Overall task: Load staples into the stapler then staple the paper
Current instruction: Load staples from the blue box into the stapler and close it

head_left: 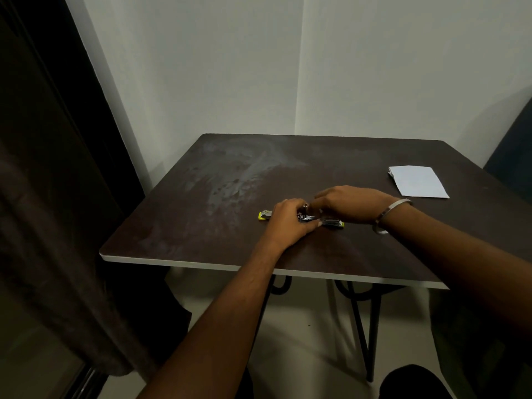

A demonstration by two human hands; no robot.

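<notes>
On table (201,197), stapler (331,223) lies flat w/ both hands' fingers (299,204) curled on it.

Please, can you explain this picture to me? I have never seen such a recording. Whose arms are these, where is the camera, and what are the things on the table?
There is no machine: a person wears one camera on the head, looking forward and down at their own arms. On the dark brown table lies a small yellow-green and metal stapler, apparently opened out flat. The left hand holds it down. The right hand, with a silver bangle on its wrist, works at the stapler's middle; whether it holds staples is hidden. A folded white paper waits untouched at the far right.
</notes>
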